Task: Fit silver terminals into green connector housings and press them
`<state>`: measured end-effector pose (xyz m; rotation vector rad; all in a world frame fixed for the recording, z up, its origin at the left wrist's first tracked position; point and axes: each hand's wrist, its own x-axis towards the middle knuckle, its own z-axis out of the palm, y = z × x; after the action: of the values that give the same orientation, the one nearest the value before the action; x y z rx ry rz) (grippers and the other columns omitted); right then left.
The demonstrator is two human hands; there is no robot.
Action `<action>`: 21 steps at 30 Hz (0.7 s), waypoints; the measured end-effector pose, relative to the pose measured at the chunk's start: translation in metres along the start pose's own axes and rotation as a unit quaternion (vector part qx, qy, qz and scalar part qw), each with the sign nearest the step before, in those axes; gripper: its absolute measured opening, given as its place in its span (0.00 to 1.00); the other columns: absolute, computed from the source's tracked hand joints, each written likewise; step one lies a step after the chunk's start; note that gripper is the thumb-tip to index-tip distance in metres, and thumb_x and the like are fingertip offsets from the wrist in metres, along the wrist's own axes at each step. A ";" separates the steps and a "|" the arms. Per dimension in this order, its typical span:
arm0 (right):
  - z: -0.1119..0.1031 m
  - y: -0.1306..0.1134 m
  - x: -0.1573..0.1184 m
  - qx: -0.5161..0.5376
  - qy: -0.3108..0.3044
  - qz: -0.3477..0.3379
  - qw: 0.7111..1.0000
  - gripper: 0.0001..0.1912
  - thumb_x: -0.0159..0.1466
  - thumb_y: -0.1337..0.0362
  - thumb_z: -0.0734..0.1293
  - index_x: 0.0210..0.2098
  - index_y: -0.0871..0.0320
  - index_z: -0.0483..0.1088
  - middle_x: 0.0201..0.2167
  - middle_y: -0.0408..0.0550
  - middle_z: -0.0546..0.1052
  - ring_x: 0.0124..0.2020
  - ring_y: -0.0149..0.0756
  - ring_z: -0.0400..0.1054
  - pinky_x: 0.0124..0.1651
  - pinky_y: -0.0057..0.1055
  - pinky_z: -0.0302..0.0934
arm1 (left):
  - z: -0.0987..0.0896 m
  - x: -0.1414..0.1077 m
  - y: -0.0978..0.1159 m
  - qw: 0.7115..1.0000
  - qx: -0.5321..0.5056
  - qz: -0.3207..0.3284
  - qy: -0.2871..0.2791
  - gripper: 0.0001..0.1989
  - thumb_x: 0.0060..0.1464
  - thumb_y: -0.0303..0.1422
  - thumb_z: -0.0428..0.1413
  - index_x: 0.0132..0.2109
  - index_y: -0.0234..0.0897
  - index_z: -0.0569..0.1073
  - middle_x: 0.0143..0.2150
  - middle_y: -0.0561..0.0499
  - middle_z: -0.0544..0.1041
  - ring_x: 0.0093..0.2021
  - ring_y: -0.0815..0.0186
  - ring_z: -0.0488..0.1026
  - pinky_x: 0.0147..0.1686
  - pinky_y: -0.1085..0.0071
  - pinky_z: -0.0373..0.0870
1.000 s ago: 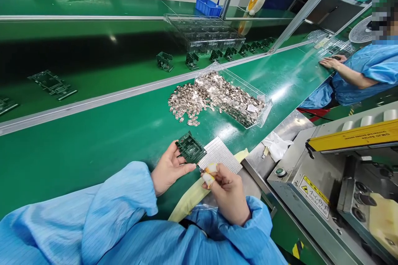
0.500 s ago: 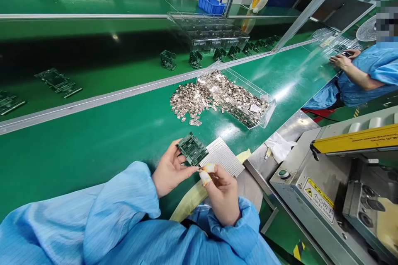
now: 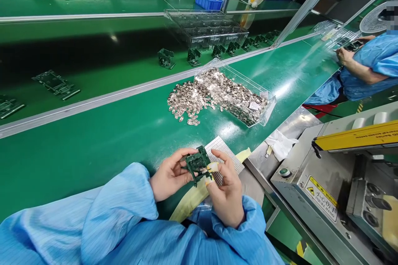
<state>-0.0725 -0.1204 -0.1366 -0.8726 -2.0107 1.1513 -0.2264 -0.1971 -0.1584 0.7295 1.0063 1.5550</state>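
My left hand grips a green circuit board by its left side, fingers behind and thumb in front. The board is tilted on edge, so its frame and cut-outs show. At its lower right, my right hand pinches the board between thumb and forefinger, both wrapped in white and yellow covers. Whether a small part sits between those fingertips I cannot make out. Just behind lies a white gridded sheet, partly hidden by my right hand. Beyond it, small silvery metal pieces are heaped by a clear tray.
Several folded green boards stand along the belt, with a flat board at left. A clear compartment tray lies behind. At right stand a press machine and a co-worker in a blue sleeve. A yellow cloth strip is near my lap.
The board has turned from lying nearly face-up to standing on edge. My right hand has moved from its lower corner onto its right side, forefinger raised. The co-worker's hands have moved.
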 end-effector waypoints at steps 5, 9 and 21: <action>0.003 0.000 0.001 -0.012 0.004 -0.003 1.000 0.05 0.57 0.71 0.64 0.31 0.55 0.71 0.51 0.53 0.71 0.52 0.44 0.67 0.52 0.41 0.62 | -0.001 -0.001 -0.001 1.000 0.016 0.001 0.000 0.21 0.51 0.28 0.65 0.52 0.42 0.72 0.44 0.47 0.81 0.44 0.62 0.80 0.42 0.70 0.77; 0.005 0.001 0.000 -0.019 0.011 -0.012 1.000 0.05 0.57 0.71 0.65 0.30 0.55 0.70 0.49 0.52 0.71 0.50 0.43 0.67 0.51 0.39 0.62 | 0.000 -0.002 0.001 0.999 0.036 -0.004 -0.007 0.20 0.53 0.29 0.63 0.53 0.41 0.73 0.43 0.47 0.81 0.42 0.63 0.80 0.43 0.70 0.77; 0.013 -0.008 -0.002 -0.029 0.041 -0.003 0.999 0.04 0.58 0.71 0.65 0.29 0.55 0.68 0.38 0.49 0.71 0.38 0.38 0.67 0.37 0.33 0.62 | 0.002 -0.005 0.002 0.992 0.126 0.023 0.020 0.16 0.55 0.32 0.61 0.52 0.41 0.75 0.41 0.47 0.79 0.34 0.67 0.77 0.34 0.76 0.75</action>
<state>-0.0832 -0.1311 -0.1349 -0.9280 -1.9879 1.0414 -0.2241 -0.2015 -0.1552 0.9039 1.2374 1.5031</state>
